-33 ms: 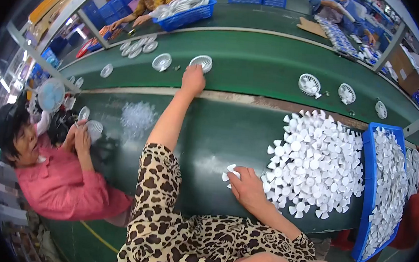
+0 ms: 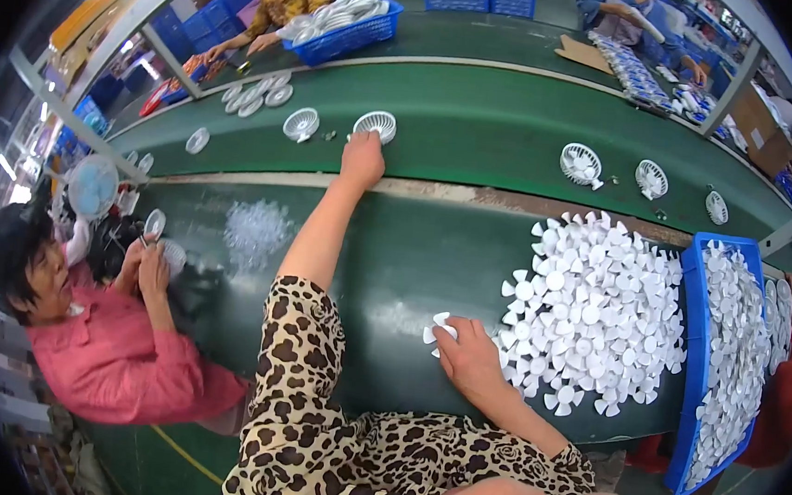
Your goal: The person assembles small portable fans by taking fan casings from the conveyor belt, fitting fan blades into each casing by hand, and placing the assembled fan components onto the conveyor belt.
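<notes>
White fan impeller [image 2: 440,329] is pinched in the right hand [image 2: 473,354]; well apart, the left hand [image 2: 363,159] touches a slatted fan guard [image 2: 376,123], its grip unclear.

Left hand [image 2: 363,159] at white round grille [image 2: 377,125]; right hand [image 2: 468,351] holding white fan blade [image 2: 441,326].

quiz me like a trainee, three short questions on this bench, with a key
1. Which of the wearer's hands is at the round white grille on the green belt?
2. True or false: the blue tray stands left of the heap of white fan blades.
3. The right hand has its fingers on: (a) a cardboard box, (b) a white fan blade, (c) the blue tray.

Key: 1. Left hand. 2. False. 3. b.
</notes>
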A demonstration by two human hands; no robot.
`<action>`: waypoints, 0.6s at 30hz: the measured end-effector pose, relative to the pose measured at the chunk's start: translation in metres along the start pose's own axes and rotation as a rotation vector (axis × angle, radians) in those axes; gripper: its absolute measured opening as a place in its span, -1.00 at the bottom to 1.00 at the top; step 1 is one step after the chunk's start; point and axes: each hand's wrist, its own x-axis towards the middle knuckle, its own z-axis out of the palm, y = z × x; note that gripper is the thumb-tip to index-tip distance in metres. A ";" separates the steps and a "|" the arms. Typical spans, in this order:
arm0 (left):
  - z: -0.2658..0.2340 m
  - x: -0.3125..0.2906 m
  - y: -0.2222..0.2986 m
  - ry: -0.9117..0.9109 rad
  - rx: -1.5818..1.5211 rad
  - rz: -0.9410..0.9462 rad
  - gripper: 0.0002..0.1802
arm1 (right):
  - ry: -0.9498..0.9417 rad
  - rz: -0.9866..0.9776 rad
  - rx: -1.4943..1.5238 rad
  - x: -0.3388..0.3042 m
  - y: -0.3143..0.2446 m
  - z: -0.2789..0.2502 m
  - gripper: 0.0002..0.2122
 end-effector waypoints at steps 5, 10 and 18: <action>0.006 -0.002 0.013 0.138 0.152 0.221 -0.90 | 0.041 0.062 0.014 -0.002 0.001 -0.001 -0.66; -0.064 -0.045 0.088 -0.002 0.060 0.309 -0.90 | -0.063 -0.093 0.295 -0.008 -0.014 -0.010 -0.69; -0.099 -0.141 0.119 -0.272 -0.342 0.090 -0.73 | -0.334 -0.136 0.459 -0.024 -0.027 0.022 -0.68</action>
